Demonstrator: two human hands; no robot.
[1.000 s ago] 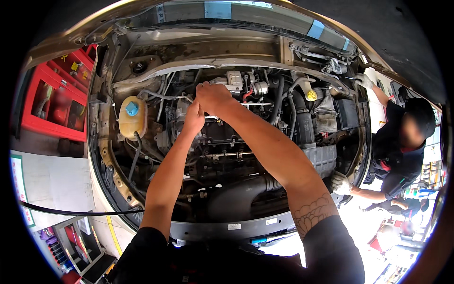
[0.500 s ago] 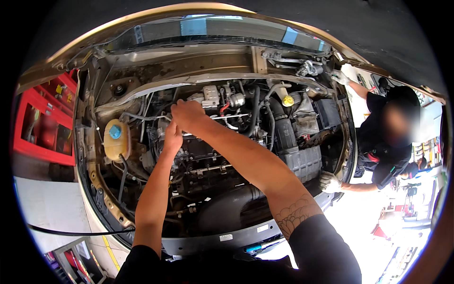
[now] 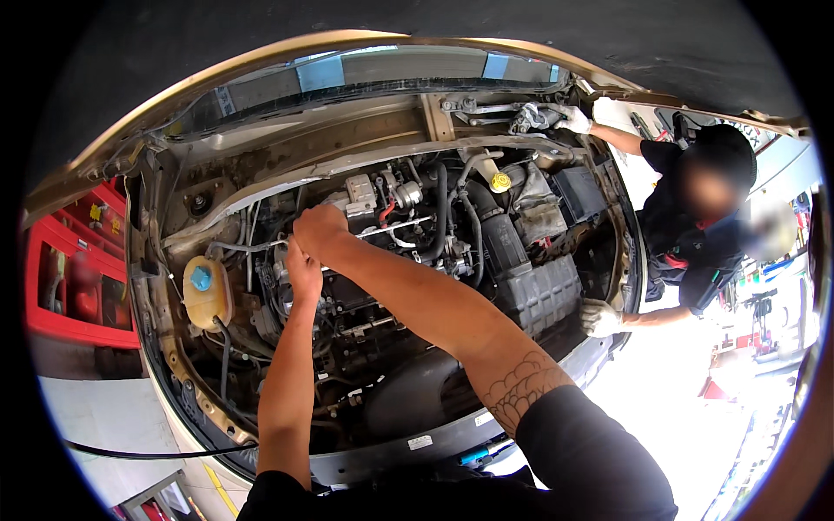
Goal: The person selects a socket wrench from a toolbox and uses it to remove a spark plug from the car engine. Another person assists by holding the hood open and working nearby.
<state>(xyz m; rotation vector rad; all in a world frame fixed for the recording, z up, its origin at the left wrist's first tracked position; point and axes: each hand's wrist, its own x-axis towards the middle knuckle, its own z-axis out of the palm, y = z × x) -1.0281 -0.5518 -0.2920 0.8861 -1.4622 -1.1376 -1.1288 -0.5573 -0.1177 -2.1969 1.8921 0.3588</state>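
Both my hands meet over the back left of the car engine [image 3: 382,286], their fingers closed. My right hand [image 3: 320,233] lies on top, its back toward me. Just below and against it is my left hand [image 3: 304,271], thumb side up. Whatever they grip is hidden behind the fingers. A slim shiny metal bar [image 3: 395,227] runs rightward across the engine from beside my right hand. Right behind the hands sits a silver metal housing [image 3: 358,194]. To their left is a yellowed coolant tank [image 3: 207,300] with a blue cap [image 3: 201,278].
A co-worker [image 3: 695,208] leans in from the right. One gloved hand [image 3: 572,119] is at the wiper linkage [image 3: 495,113], the other [image 3: 599,318] on the car's front edge. A black air filter box [image 3: 543,295] fills the right. A red cabinet [image 3: 78,269] stands left.
The view has tilted and shifted. My hands stay together at the same part of the engine. The co-worker's upper gloved hand has moved in closer to the wiper linkage.
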